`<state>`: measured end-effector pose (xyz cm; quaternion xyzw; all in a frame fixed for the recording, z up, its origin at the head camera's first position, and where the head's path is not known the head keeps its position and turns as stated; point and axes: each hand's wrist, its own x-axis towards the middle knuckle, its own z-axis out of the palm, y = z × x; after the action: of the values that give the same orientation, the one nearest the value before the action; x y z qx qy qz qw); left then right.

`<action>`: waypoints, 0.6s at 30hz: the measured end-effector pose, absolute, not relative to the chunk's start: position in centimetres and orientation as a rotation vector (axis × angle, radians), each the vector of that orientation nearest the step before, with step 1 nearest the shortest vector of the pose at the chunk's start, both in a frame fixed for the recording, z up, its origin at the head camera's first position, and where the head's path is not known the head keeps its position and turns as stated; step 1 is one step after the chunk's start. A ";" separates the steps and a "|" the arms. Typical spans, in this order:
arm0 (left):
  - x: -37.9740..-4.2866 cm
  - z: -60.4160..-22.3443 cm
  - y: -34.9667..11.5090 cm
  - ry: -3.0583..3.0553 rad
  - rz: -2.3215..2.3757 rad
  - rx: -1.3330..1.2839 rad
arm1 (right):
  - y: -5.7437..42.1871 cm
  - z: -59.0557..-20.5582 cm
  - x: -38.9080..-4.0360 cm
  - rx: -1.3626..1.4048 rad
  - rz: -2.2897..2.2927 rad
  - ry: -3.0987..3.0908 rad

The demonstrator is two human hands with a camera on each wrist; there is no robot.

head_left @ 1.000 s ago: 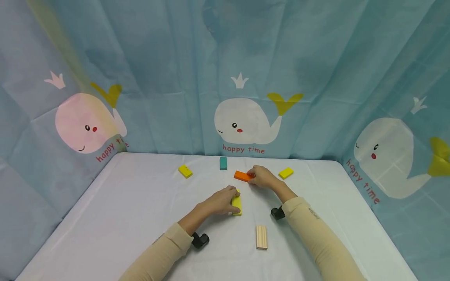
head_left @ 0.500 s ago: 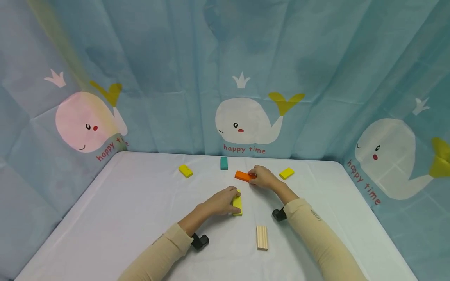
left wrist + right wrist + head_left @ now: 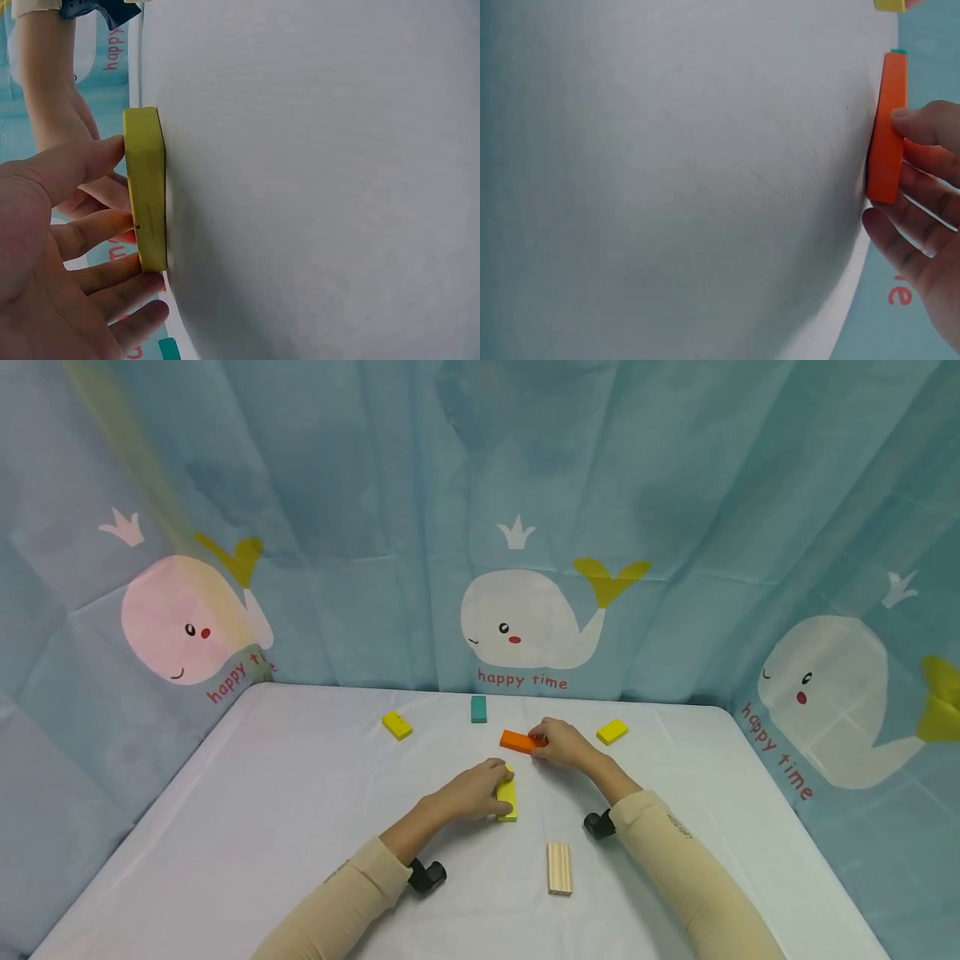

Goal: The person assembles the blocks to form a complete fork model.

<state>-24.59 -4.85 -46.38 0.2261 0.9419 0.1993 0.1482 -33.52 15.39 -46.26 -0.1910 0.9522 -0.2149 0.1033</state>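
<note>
My left hand [image 3: 467, 791] grips a long yellow block [image 3: 507, 802] lying on the white table. In the left wrist view, the thumb presses near one end of this yellow block [image 3: 147, 187] and the fingertips touch it towards the other end. A little farther away, my right hand [image 3: 561, 745] holds the right end of an orange block [image 3: 515, 742]. The right wrist view has the thumb on the orange block [image 3: 889, 135], the other fingers partly behind it. The two blocks are apart, the orange one lying crosswise beyond the yellow one.
Near the back edge of the white table [image 3: 247, 827] lie a teal block [image 3: 478, 709], a yellow block [image 3: 397, 725] to the left and another yellow block [image 3: 612, 732] to the right. A plain wooden block [image 3: 558, 868] lies nearer the front, between the forearms.
My right hand has shifted the orange block slightly towards me over the last half second. My left hand and its yellow block stay in place.
</note>
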 end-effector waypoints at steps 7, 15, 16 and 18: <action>-24.6 -46.3 -4.8 2.704 0.584 0.647 | 15.3 -46.4 -32.9 -0.635 -0.634 2.820; -24.3 -46.1 -4.9 2.721 0.582 0.638 | 14.9 -46.6 -32.4 -0.710 -0.642 2.824; -24.3 -46.1 -4.9 2.728 0.578 0.637 | 14.8 -46.6 -32.3 -0.719 -0.639 2.825; -24.3 -46.1 -4.9 2.744 0.572 0.634 | 14.7 -46.6 -32.3 -0.743 -0.625 2.826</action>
<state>-24.33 -4.88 -46.13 0.2186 0.9463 0.1974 0.1333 -32.28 14.68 -46.57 -0.2478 0.9430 -0.2084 0.0766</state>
